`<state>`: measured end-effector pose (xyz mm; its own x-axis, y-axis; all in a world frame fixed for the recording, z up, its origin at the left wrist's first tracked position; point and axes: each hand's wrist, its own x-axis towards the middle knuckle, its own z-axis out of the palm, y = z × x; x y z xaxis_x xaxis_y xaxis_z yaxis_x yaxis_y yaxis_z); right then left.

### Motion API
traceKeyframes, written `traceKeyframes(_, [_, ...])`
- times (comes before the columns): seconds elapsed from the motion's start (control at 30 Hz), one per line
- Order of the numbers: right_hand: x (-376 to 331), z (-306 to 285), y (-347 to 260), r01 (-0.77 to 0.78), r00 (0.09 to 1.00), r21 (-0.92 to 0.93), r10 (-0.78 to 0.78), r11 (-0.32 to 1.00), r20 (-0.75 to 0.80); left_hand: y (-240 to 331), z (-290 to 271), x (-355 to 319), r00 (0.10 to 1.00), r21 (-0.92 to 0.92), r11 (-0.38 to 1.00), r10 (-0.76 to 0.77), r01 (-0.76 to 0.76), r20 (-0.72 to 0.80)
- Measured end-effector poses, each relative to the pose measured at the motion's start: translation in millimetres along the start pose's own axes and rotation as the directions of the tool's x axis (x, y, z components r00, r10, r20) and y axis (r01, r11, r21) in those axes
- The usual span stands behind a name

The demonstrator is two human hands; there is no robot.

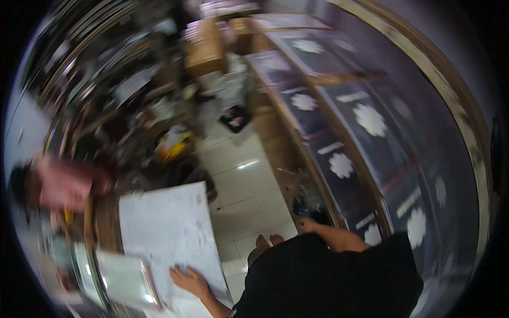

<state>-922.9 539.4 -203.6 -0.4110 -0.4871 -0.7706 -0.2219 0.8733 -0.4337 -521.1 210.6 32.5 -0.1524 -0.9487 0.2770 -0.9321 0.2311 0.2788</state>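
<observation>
Flat on the white sheet [169, 233] rests my left hand [189, 281], grip apart; right hand [307, 225] near shelf [297, 175], grip unclear.

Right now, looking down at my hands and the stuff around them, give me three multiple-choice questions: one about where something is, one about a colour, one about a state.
1. Where does the left hand rest?
A. on the large white sheet
B. on the tiled floor
C. on a cardboard box

2. What colour is the top of the person at the left edge?
A. green
B. pink
C. white

3. How is the left hand held?
A. clenched in a fist
B. pinching a pen
C. flat, fingers spread

Answers: 1 A, the palm lies on the sheet's near part. 2 B, the blurred top reads pink. 3 C, the fingers lie spread on the paper. The right hand reaches toward the dark panels with white flower shapes; its grip is too blurred to tell.
</observation>
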Motion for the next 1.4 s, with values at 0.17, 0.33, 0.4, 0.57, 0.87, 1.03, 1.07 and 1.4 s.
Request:
traceKeyframes(0.17, [-5, -12, -1, -0.090, 0.985, 0.035, 0.094, 0.995, -0.144, 11, 45, 42, 0.989, 0.179, 0.982, 0.036, -0.061, 0.144])
traceKeyframes(0.33, [-11, 16, -28, -0.031, 0.983, 0.066, 0.043, 0.997, -0.180, 10, 50, 78, 0.983, 0.201, 0.973, 0.084, -0.117, 0.163])
traceKeyframes(0.4, [-15, 20, -40, -0.003, 0.983, 0.052, 0.012, 0.999, -0.181, 14, 50, 82, 0.982, 0.202, 0.972, 0.087, -0.121, 0.170])
traceKeyframes(0.57, [-18, 27, -51, 0.025, 0.976, 0.049, -0.014, 0.999, -0.218, 22, 46, 86, 0.978, 0.173, 0.977, 0.092, -0.125, 0.186])
traceKeyframes(0.87, [-6, 18, -42, 0.031, 0.998, 0.031, -0.029, 0.999, -0.055, 35, 25, 84, 0.992, -0.028, 0.996, 0.089, -0.087, 0.088])
traceKeyframes(1.03, [-9, 3, -41, 0.113, 0.990, -0.107, -0.121, 0.988, -0.078, 33, 31, 80, 0.997, -0.069, 0.995, 0.078, -0.076, 0.022])
traceKeyframes(1.07, [-6, -2, -38, 0.172, 0.982, -0.134, -0.181, 0.976, -0.060, 34, 28, 81, 0.996, -0.075, 0.994, 0.082, -0.079, 0.028])
traceKeyframes(1.4, [18, -51, -112, 0.264, 0.960, -0.126, -0.248, 0.956, 0.130, 38, 23, 72, 0.999, -0.099, 0.994, 0.044, -0.045, -0.013])
